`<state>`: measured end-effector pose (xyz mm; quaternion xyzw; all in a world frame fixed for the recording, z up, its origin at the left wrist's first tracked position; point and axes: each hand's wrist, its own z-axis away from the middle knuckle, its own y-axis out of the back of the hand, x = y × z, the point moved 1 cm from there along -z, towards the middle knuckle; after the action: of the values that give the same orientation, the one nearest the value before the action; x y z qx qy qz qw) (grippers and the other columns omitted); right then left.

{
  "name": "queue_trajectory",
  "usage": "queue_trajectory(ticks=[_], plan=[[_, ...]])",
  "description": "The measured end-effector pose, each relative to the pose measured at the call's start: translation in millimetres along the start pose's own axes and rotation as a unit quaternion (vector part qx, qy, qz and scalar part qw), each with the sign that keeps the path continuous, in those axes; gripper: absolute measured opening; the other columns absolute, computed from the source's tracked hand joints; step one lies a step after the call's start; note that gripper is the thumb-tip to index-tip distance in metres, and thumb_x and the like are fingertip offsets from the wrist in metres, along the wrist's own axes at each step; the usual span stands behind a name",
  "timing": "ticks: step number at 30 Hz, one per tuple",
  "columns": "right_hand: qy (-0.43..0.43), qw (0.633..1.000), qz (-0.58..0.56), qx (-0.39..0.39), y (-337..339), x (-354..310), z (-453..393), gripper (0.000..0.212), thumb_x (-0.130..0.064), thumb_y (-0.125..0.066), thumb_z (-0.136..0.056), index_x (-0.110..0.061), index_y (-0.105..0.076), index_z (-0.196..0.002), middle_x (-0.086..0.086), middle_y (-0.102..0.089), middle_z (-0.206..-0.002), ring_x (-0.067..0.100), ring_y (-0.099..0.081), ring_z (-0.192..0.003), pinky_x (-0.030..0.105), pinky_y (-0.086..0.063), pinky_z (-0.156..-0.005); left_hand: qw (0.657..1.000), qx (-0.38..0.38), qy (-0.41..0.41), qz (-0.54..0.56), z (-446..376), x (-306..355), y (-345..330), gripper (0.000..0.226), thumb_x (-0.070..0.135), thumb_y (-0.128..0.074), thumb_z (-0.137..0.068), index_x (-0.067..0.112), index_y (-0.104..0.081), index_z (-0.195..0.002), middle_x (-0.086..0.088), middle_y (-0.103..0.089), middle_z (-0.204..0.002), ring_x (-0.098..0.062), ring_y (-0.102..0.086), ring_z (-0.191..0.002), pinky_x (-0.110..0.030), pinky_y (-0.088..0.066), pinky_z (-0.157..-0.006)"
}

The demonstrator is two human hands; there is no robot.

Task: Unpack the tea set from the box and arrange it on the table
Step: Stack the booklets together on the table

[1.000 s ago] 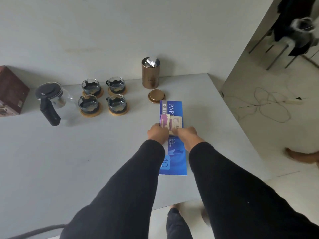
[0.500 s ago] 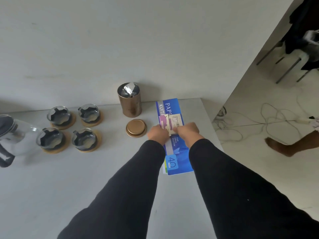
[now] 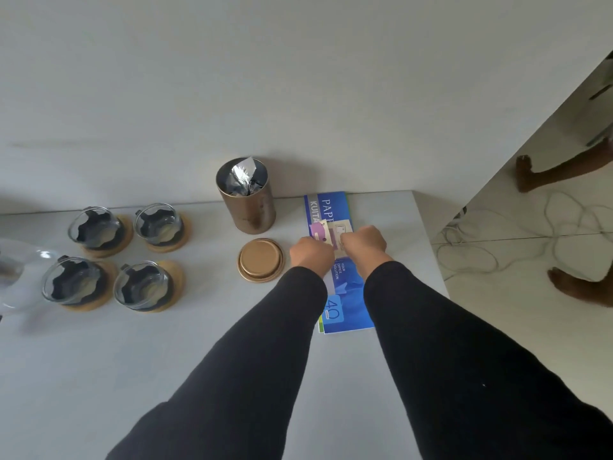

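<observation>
My left hand [image 3: 311, 255] and my right hand [image 3: 364, 240] are both closed on small cards [image 3: 330, 234] that lie on a blue paper pack [image 3: 345, 283] near the table's far right corner. Left of the pack stands an open bronze tea canister [image 3: 247, 202] with a foil bag inside, and its round lid [image 3: 261, 259] lies flat in front of it, beside my left hand. Several glass cups [image 3: 149, 288] on cork coasters stand in a cluster at the left. A glass teapot [image 3: 15, 273] shows partly at the left edge.
The grey table [image 3: 132, 360] ends at a right edge close to the paper pack. Beyond it is a tiled floor with loose cables [image 3: 517, 240] and another person's bare feet [image 3: 527, 174]. A plain wall runs behind the table.
The view has shifted right and closer: the cups and teapot slid toward the left edge and the brown box left the view. My hands have pushed the pack and cards up to the table's back edge.
</observation>
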<state>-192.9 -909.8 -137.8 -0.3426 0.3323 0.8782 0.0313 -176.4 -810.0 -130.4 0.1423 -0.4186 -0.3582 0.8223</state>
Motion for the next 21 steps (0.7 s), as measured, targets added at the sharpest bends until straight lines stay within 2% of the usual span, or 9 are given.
queue_trajectory(ticks=[3, 5, 7, 9, 11, 13, 18, 19, 21], plan=[[0.002, 1.000, -0.010, 0.000, 1.8, -5.8, 1.1, 0.028, -0.015, -0.052, -0.089, -0.002, -0.056, -0.114, 0.007, -0.061, -0.092, 0.024, -0.050, -0.084, 0.026, -0.037, -0.069, 0.999, 0.019, 0.011, 0.043, -1.0, 0.1, -1.7, 0.032, 0.021, -0.041, -0.100, 0.002, -0.054, -0.121, -0.016, -0.061, -0.122, -0.032, -0.059, -0.114, -0.035, -0.050, -0.097], [0.009, 1.000, -0.017, -0.005, 3.5, -8.7, 0.6, 0.024, -0.016, -0.050, -0.090, -0.005, -0.055, -0.110, 0.007, -0.056, -0.094, 0.025, -0.052, -0.088, 0.027, -0.038, -0.072, 0.997, 0.037, -0.010, 0.066, -4.5, -2.3, -2.6, 0.035, 0.022, -0.038, -0.099, 0.002, -0.057, -0.121, -0.018, -0.061, -0.122, -0.035, -0.058, -0.114, -0.038, -0.048, -0.097], [0.019, 0.999, -0.030, -0.009, 3.3, -8.9, -1.2, 0.016, -0.018, -0.048, -0.090, -0.008, -0.052, -0.102, 0.005, -0.052, -0.091, 0.024, -0.050, -0.085, 0.026, -0.038, -0.070, 0.996, 0.030, -0.007, 0.086, -5.7, -4.0, -3.1, 0.030, 0.026, -0.039, -0.099, 0.009, -0.056, -0.118, -0.013, -0.062, -0.121, -0.032, -0.060, -0.112, -0.037, -0.049, -0.098], [0.025, 0.999, -0.040, -0.009, 1.9, -7.0, -1.8, 0.018, -0.021, -0.047, -0.089, -0.008, -0.052, -0.100, 0.002, -0.051, -0.081, 0.020, -0.050, -0.073, 0.024, -0.036, -0.061, 0.995, 0.022, -0.010, 0.094, -6.6, -4.7, -3.9, 0.027, 0.030, -0.041, -0.100, 0.017, -0.054, -0.120, -0.009, -0.063, -0.119, -0.028, -0.062, -0.109, -0.037, -0.051, -0.096], [0.024, 0.999, -0.046, -0.010, -0.2, -4.4, -2.7, 0.015, -0.023, -0.046, -0.089, -0.011, -0.050, -0.098, -0.001, -0.046, -0.070, 0.014, -0.044, -0.061, 0.024, -0.032, -0.052, 0.995, 0.018, -0.019, 0.098, -6.0, -6.1, -4.5, 0.030, 0.030, -0.040, -0.101, 0.022, -0.050, -0.128, -0.006, -0.063, -0.117, -0.025, -0.064, -0.105, -0.032, -0.055, -0.087], [0.022, 0.998, -0.052, -0.014, 0.3, -4.0, -2.7, 0.013, -0.024, -0.046, -0.090, -0.012, -0.048, -0.095, -0.002, -0.045, -0.068, 0.011, -0.041, -0.057, 0.025, -0.031, -0.053, 0.995, 0.007, -0.028, 0.100, -5.0, -7.4, -5.1, 0.030, 0.027, -0.039, -0.102, 0.025, -0.046, -0.131, -0.004, -0.061, -0.114, -0.022, -0.064, -0.103, -0.028, -0.056, -0.077], [0.010, 0.995, -0.096, -0.025, 4.4, -5.8, -5.4, 0.011, -0.025, -0.045, -0.089, -0.016, -0.045, -0.096, 0.005, -0.053, -0.081, 0.013, -0.045, -0.059, 0.025, -0.031, -0.049, 0.992, 0.005, -0.042, 0.118, -2.9, -3.4, -6.3, 0.026, 0.024, -0.041, -0.102, 0.024, -0.042, -0.127, -0.003, -0.059, -0.107, -0.020, -0.064, -0.095, -0.021, -0.050, -0.057], [0.011, 0.995, -0.096, -0.026, 4.6, -5.2, -5.9, 0.011, -0.025, -0.045, -0.090, -0.015, -0.045, -0.096, 0.004, -0.053, -0.079, 0.013, -0.045, -0.059, 0.025, -0.031, -0.050, 0.992, 0.005, -0.038, 0.116, -2.7, -3.5, -7.4, 0.028, 0.023, -0.040, -0.102, 0.024, -0.041, -0.129, -0.003, -0.058, -0.105, -0.020, -0.064, -0.095, -0.023, -0.052, -0.058], [0.015, 0.995, -0.094, -0.030, 3.6, -4.4, -6.3, 0.014, -0.026, -0.044, -0.092, -0.014, -0.047, -0.097, 0.002, -0.051, -0.072, 0.012, -0.046, -0.059, 0.025, -0.032, -0.050, 0.995, 0.000, -0.029, 0.099, -3.7, -4.5, -8.8, 0.037, 0.022, -0.040, -0.101, 0.023, -0.035, -0.138, -0.005, -0.057, -0.109, -0.023, -0.063, -0.101, -0.031, -0.056, -0.072]])
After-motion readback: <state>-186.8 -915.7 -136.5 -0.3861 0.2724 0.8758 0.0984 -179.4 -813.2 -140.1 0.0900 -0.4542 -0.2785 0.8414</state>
